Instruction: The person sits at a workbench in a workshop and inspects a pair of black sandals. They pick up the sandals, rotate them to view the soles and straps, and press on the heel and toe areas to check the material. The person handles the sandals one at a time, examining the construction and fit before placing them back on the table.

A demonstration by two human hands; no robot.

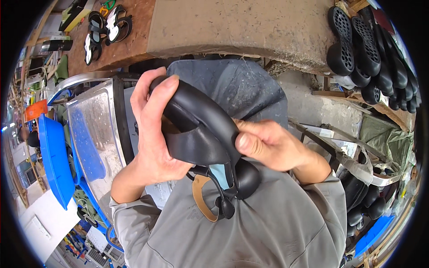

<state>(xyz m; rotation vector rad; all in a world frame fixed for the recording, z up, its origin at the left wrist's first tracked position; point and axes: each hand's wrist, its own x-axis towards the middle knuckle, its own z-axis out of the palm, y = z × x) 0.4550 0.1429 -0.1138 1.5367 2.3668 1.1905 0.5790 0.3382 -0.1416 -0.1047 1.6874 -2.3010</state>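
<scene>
A black sandal [210, 114] with a thick smooth sole is held up in front of my chest. My left hand [152, 129] wraps round its upper end, fingers over the tip and thumb side under the wide black strap [196, 146]. My right hand [275, 145] pinches the sole's outer edge near the middle, thumb pressed on its side. At the lower end hang a thin ankle strap with tan lining [200, 196] and a light blue patch [220, 175]. The right fingertips are partly hidden behind the sole.
A worn workbench [232, 29] runs across the far side, with a pair of strappy sandals [107, 33] at its left. Several black soles [366, 44] stand at the right. A metal-framed stand [91, 129] and blue bin [56, 156] are at left; a dark cloth [232, 89] lies beyond the sandal.
</scene>
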